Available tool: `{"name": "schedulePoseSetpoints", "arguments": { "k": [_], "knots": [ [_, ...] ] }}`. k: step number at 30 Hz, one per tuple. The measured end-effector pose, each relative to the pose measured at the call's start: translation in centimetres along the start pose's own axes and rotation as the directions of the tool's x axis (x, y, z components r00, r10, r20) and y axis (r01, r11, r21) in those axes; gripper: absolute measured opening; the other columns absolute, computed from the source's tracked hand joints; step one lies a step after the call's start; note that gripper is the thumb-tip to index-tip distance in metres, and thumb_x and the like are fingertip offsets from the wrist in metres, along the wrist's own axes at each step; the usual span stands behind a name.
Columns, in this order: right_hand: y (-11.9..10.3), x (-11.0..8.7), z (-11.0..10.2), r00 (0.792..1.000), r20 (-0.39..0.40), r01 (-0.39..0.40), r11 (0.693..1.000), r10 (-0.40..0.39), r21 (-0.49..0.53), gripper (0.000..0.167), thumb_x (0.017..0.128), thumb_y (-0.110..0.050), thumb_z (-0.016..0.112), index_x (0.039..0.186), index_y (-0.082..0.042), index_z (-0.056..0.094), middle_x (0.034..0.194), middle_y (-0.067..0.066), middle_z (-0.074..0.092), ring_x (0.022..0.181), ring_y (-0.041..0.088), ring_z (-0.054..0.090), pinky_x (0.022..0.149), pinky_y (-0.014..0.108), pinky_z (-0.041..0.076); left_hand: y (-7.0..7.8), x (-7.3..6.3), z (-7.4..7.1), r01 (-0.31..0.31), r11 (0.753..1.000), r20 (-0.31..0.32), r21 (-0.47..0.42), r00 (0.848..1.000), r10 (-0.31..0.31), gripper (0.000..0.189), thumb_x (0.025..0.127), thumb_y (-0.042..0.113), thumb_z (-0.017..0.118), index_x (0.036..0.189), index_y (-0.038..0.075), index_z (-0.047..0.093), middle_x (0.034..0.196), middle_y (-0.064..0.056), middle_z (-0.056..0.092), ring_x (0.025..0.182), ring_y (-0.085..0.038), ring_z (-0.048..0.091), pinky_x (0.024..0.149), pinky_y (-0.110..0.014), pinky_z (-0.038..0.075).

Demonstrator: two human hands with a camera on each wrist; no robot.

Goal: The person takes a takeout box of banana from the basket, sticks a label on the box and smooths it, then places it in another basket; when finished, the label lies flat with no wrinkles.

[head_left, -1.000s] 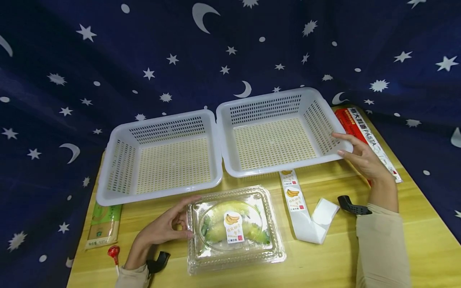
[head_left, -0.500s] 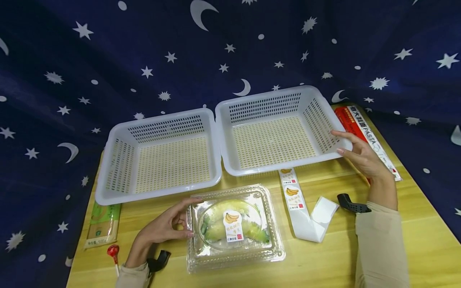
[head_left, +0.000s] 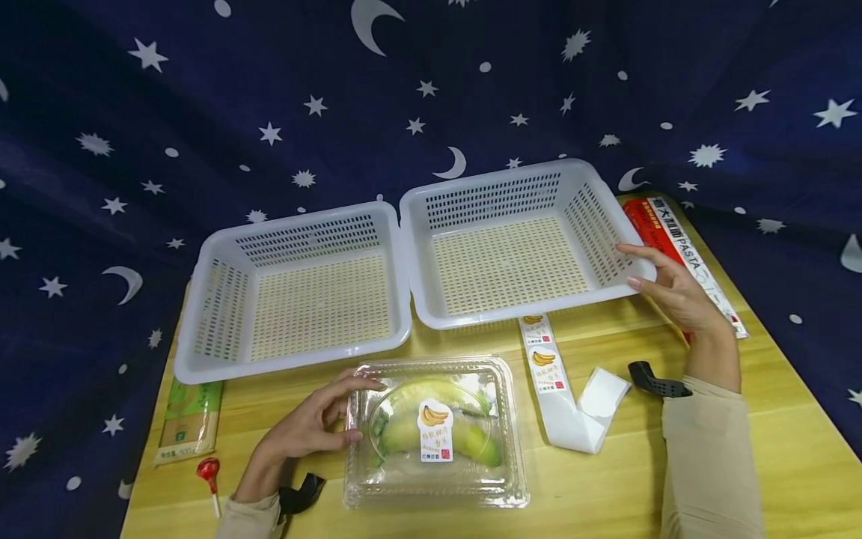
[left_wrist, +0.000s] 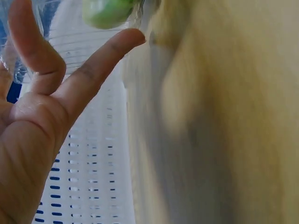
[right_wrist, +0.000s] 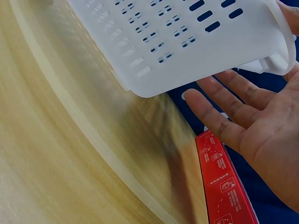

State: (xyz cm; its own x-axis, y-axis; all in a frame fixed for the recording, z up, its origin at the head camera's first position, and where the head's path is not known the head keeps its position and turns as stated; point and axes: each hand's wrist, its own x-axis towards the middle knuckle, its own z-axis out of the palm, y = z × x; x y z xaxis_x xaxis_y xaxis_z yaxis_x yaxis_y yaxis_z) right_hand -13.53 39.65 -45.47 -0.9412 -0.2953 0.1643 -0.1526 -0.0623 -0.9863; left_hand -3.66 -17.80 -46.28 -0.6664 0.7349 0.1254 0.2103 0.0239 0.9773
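Observation:
My left hand point(head_left: 313, 419) holds the left side of a clear plastic clamshell box point(head_left: 491, 479), with the index finger over its top left edge and the thumb at its side. Through the lid show yellow-green bananas point(head_left: 404, 434), and a banana-picture label point(head_left: 435, 434) is stuck on top. In the left wrist view, a green banana end point(left_wrist: 105, 13) appears near a fingertip. My right hand point(head_left: 687, 296) grips the front right corner of the right white basket point(head_left: 532, 308) between thumb and index finger. Its other fingers extend below the rim in the right wrist view.
A second white basket point(head_left: 296, 361) stands against the first, on the left. A label strip point(head_left: 555, 412) lies right of the box. Red pasta packaging point(head_left: 680, 247) is at far right. At left lie a green-and-tan packet point(head_left: 191, 419) and a red lollipop point(head_left: 209, 471).
The clamshell box has turned and tilted slightly in my left hand, and the bananas show more clearly through the lid. My right hand stays at the basket corner.

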Motion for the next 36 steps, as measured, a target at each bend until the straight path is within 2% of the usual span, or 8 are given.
{"name": "schedulePoseSetpoints", "arguments": {
  "k": [3, 7, 12, 18, 25, 29, 33, 36],
  "knots": [
    [0.0, 0.0, 0.0, 1.000, 0.013, 0.006, 1.000, -0.007, 0.020, 0.051, 0.093, 0.017, 0.041, 0.143, 0.008, 0.038, 0.152, 0.005, 0.036, 0.134, 0.013, 0.032, 0.099, 0.013, 0.044, 0.3, 0.3, 0.1, -0.058, 0.998, 0.000, 0.000, 0.998, 0.058, 0.074, 0.073, -0.018, 0.068, 0.141, -0.001, 0.044, 0.143, -0.019, 0.036, 0.049, -0.023, 0.032, 0.048, -0.023, 0.045],
    [0.0, 0.0, 0.0, 1.000, 0.023, 0.013, 0.999, -0.014, 0.036, 0.050, 0.093, 0.017, 0.040, 0.143, 0.009, 0.037, 0.152, 0.006, 0.036, 0.131, 0.015, 0.036, 0.097, 0.014, 0.047, 1.2, 0.6, 0.3, -0.095, 0.995, 0.009, -0.022, 0.995, 0.095, 0.077, 0.071, -0.019, 0.068, 0.142, -0.001, 0.043, 0.144, -0.018, 0.035, 0.051, -0.021, 0.030, 0.041, -0.025, 0.037],
    [0.1, 0.1, -0.1, 1.000, 0.021, 0.015, 0.999, -0.016, 0.037, 0.050, 0.094, 0.017, 0.040, 0.143, 0.008, 0.038, 0.151, 0.005, 0.038, 0.132, 0.013, 0.037, 0.097, 0.014, 0.047, 3.0, 1.4, 0.5, -0.164, 0.986, 0.005, -0.035, 0.986, 0.164, 0.081, 0.067, -0.023, 0.068, 0.142, -0.006, 0.041, 0.147, -0.015, 0.036, 0.058, -0.021, 0.033, 0.043, -0.032, 0.036],
    [-0.1, 0.0, 0.0, 1.000, 0.007, 0.015, 1.000, -0.015, 0.017, 0.050, 0.093, 0.016, 0.041, 0.143, 0.008, 0.040, 0.149, 0.001, 0.042, 0.132, 0.014, 0.035, 0.097, 0.013, 0.046, 5.3, 3.2, 0.4, -0.224, 0.974, -0.017, -0.010, 0.974, 0.224, 0.084, 0.065, -0.025, 0.068, 0.142, -0.009, 0.040, 0.149, -0.013, 0.037, 0.064, -0.019, 0.037, 0.047, -0.034, 0.040],
    [-0.4, -0.4, 0.1, 0.999, 0.019, 0.038, 0.999, -0.038, 0.005, 0.051, 0.092, 0.018, 0.041, 0.143, 0.008, 0.040, 0.150, 0.002, 0.043, 0.134, 0.012, 0.034, 0.099, 0.013, 0.044, 7.5, 6.1, -1.3, -0.299, 0.951, -0.007, -0.079, 0.954, 0.300, 0.083, 0.066, -0.030, 0.060, 0.143, -0.017, 0.030, 0.149, -0.013, 0.033, 0.091, -0.006, 0.055, 0.060, -0.023, 0.055],
    [-0.4, -0.5, 0.1, 0.999, 0.019, 0.051, 0.999, -0.051, 0.020, 0.051, 0.092, 0.018, 0.041, 0.142, 0.008, 0.041, 0.150, 0.001, 0.044, 0.135, 0.009, 0.032, 0.101, 0.013, 0.041, 8.5, 8.2, -2.7, -0.286, 0.942, -0.010, -0.177, 0.957, 0.288, 0.082, 0.071, -0.029, 0.056, 0.145, -0.016, 0.025, 0.154, -0.012, 0.031, 0.089, -0.011, 0.064, 0.062, -0.021, 0.057],
    [-0.4, -0.5, 0.1, 0.998, 0.028, 0.052, 0.998, -0.053, 0.016, 0.051, 0.093, 0.017, 0.041, 0.143, 0.008, 0.040, 0.150, 0.002, 0.043, 0.135, 0.011, 0.032, 0.101, 0.013, 0.042, 9.2, 10.5, -4.0, -0.224, 0.938, -0.036, -0.266, 0.974, 0.222, 0.081, 0.077, -0.023, 0.057, 0.150, -0.005, 0.027, 0.155, -0.011, 0.030, 0.102, -0.019, 0.067, 0.070, -0.025, 0.060],
    [-0.5, -0.5, 0.2, 0.998, 0.035, 0.050, 0.999, -0.050, -0.001, 0.051, 0.093, 0.017, 0.041, 0.143, 0.007, 0.040, 0.150, 0.000, 0.042, 0.136, 0.009, 0.031, 0.103, 0.013, 0.038, 9.6, 12.5, -5.0, -0.182, 0.945, -0.070, -0.273, 0.983, 0.169, 0.081, 0.079, -0.021, 0.058, 0.151, 0.001, 0.030, 0.153, -0.012, 0.030, 0.104, -0.021, 0.067, 0.075, -0.028, 0.060]
  ]
}}
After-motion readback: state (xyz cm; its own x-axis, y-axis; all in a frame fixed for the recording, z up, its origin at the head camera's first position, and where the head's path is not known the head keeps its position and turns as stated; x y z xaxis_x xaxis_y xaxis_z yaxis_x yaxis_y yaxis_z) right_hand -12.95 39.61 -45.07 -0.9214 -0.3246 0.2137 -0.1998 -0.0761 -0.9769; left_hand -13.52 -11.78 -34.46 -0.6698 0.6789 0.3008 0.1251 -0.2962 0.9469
